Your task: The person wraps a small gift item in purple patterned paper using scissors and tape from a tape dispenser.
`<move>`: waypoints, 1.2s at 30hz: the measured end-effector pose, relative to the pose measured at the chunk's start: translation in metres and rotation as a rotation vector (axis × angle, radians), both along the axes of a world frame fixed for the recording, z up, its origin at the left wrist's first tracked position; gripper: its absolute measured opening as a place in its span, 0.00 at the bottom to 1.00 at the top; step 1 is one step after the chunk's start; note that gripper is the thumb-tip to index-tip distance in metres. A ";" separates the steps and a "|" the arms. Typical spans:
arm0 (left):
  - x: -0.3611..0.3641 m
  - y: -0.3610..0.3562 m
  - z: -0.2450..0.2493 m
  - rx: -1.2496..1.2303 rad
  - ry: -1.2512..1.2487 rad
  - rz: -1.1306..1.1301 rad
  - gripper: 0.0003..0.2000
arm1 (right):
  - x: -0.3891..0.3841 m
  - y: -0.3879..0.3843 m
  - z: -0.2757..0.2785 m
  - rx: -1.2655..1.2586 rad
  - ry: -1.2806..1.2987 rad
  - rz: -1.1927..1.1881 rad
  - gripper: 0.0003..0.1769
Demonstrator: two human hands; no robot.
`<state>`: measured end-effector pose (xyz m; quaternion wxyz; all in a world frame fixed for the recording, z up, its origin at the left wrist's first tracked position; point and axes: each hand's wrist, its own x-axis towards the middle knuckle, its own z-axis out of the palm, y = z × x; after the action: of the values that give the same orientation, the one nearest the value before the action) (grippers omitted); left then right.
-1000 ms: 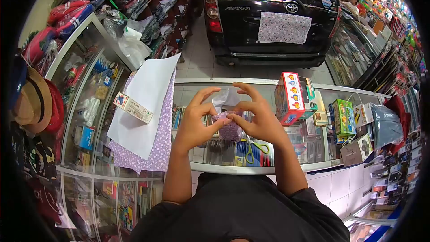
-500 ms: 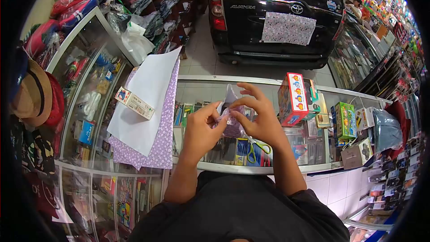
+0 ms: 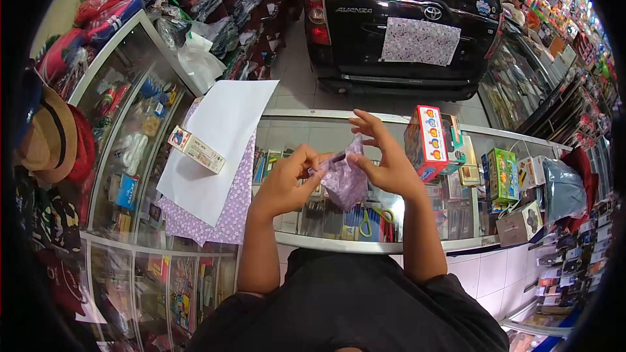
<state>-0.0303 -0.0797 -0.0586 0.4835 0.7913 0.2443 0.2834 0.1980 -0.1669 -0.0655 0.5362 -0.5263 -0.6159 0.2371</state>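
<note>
A piece of purple floral wrapping paper (image 3: 347, 181), folded into an open pouch, is held up over the glass counter. My left hand (image 3: 287, 181) pinches its left edge between thumb and fingers. On the other side, my right hand (image 3: 386, 164) grips the upper right edge with the thumb, the other fingers raised and spread. Whatever the pouch contains is hidden. Below it, scissors (image 3: 366, 227) with yellow-green handles lie on the glass. To the left, a small printed box (image 3: 197, 150) rests on a white sheet (image 3: 225, 114) over purple floral sheets (image 3: 242, 212).
A red toy box (image 3: 427, 142) stands right of my hands on the counter, with a green box (image 3: 503, 176) further along. The counter's metal front edge (image 3: 339, 246) runs close to my body. Beyond the counter is a parked black car (image 3: 404, 32).
The paper pouch has been tilted and opened up, its mouth now wider. My hands have moved slightly apart. The white sheet's top corner has shifted to the right.
</note>
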 end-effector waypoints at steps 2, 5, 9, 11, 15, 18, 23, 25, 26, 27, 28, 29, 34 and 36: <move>0.001 0.002 -0.001 0.049 -0.046 -0.075 0.08 | -0.001 0.000 0.003 0.038 0.022 -0.024 0.41; 0.000 0.004 -0.002 0.005 0.012 -0.089 0.09 | 0.003 0.003 -0.005 -0.146 0.321 0.022 0.19; 0.000 0.011 -0.008 -0.096 -0.089 -0.151 0.13 | 0.002 0.003 -0.016 -0.132 0.351 -0.041 0.14; -0.001 0.013 -0.004 -0.116 -0.089 -0.167 0.13 | 0.001 -0.001 -0.016 -0.132 0.364 -0.031 0.14; 0.002 0.016 -0.006 -0.153 -0.087 -0.129 0.13 | 0.001 -0.002 -0.016 -0.128 0.357 -0.030 0.15; 0.004 0.009 0.000 -0.118 -0.060 -0.058 0.13 | 0.002 -0.003 -0.014 -0.118 0.390 0.014 0.19; 0.013 0.005 -0.009 0.038 -0.086 0.020 0.13 | -0.006 -0.004 -0.002 -0.109 0.078 0.036 0.24; 0.015 0.004 -0.009 0.063 -0.086 0.058 0.13 | -0.011 -0.004 0.008 -0.217 0.101 -0.003 0.21; 0.017 0.004 -0.009 0.064 -0.086 0.058 0.13 | -0.013 -0.004 0.010 -0.217 0.100 -0.002 0.21; 0.019 0.003 -0.009 0.063 -0.118 0.077 0.14 | -0.014 -0.004 0.011 -0.248 0.141 -0.044 0.19; 0.021 0.002 -0.010 0.063 -0.151 0.096 0.14 | -0.015 -0.003 0.012 -0.280 0.182 -0.086 0.18; 0.023 0.004 -0.014 0.064 -0.152 0.096 0.14 | -0.013 -0.001 0.006 -0.275 0.154 -0.112 0.15; 0.036 0.011 -0.034 -0.165 -0.564 0.029 0.21 | -0.012 0.008 -0.006 -0.260 0.264 -0.144 0.10; 0.029 0.016 -0.041 -0.278 -0.492 -0.050 0.25 | -0.011 0.010 -0.012 -0.152 0.303 -0.184 0.10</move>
<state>-0.0015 -0.0636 -0.0994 0.6389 0.6307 0.1363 0.4188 0.1873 -0.1568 -0.0774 0.6009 -0.5777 -0.4577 0.3094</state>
